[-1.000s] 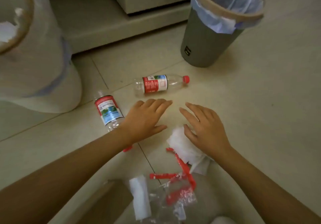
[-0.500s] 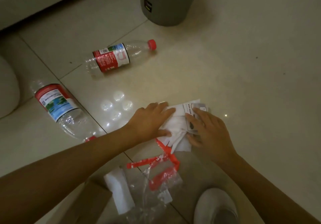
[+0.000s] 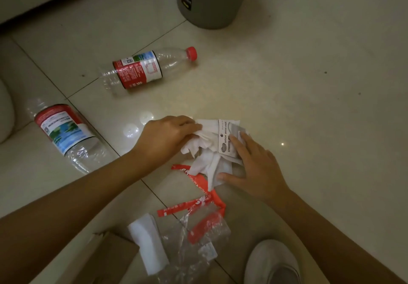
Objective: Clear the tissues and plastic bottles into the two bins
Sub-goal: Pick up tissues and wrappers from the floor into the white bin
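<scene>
bin [image 3: 212,1] grey, dark sticker | far bottle [image 3: 145,69] clear, red cap, red/white label | near bottle [image 3: 66,133] clear, red/white/blue label w/ green scenery, prob. | tissues [image 3: 207,149] white | wrapper [image 3: 198,215] clear w/ red strips | floor [image 3: 309,85] cream tile | shoe [image 3: 271,261] white

Both forearms are bare from the bottom edge of the view up to the wrists; no sleeve shows on either. The left hand [image 3: 167,136] and the right hand [image 3: 254,164] wear no glove, ring, watch or band that can be seen. The nails look short and unpainted, though they are small in the view. At the bottom edge, right of centre, one foot wears a pale, whitish slip-on shoe [image 3: 271,261] with a rounded toe and a grey opening at its top. No laces show on it.
</scene>
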Motion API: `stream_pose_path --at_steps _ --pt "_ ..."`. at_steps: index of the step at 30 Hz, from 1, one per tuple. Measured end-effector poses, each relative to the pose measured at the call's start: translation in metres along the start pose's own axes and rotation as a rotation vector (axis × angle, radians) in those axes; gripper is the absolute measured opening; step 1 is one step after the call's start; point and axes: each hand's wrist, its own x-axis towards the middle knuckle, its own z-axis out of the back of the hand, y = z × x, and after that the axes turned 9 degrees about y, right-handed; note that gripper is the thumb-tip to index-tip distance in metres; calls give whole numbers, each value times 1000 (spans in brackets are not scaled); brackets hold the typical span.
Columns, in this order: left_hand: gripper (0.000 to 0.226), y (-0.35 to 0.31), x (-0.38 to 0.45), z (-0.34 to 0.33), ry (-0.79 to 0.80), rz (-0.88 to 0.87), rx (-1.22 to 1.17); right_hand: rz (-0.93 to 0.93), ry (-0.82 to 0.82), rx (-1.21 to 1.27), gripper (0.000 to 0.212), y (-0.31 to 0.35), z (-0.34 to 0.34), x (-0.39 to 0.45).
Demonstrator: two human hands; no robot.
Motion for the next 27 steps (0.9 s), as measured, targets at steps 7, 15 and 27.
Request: stream_pose_path --at_steps 7,15,27 --pt "44 21 -19 -13 48 -3 15 65 -65 -160 99 29 -2 27" --pt "52 36 -35 -16 -11 -9 -57 160 -315 -402 67 31 -1 41" --pt "43 49 -59 10 -155 -43 134 437 -800 -390 22 38 36 43"
